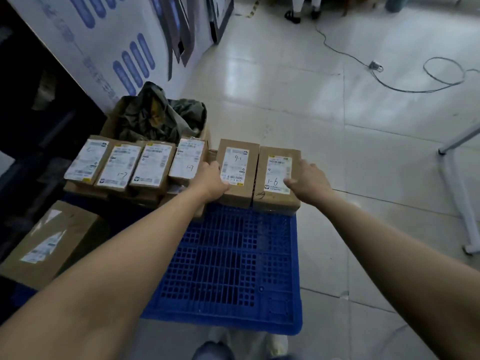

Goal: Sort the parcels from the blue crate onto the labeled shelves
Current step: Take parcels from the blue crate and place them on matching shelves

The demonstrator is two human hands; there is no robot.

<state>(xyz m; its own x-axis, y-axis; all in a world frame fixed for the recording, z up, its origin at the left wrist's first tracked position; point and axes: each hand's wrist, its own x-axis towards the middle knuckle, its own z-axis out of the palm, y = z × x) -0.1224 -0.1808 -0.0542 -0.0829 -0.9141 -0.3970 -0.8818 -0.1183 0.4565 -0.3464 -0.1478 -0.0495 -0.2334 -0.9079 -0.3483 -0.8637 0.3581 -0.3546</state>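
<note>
Parcel 9-1 (237, 162) gripped by left hand (211, 181), parcel 1-6 (278, 167) by right hand (309, 180); other parcels (153, 167) crowd its left

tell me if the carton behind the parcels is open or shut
Open: crumpled dark green fabric bulges out of the top of the carton.

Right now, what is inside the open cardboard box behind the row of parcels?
A crumpled dark green cloth fills the cardboard box. Anything underneath it is covered, so I cannot tell.
</note>
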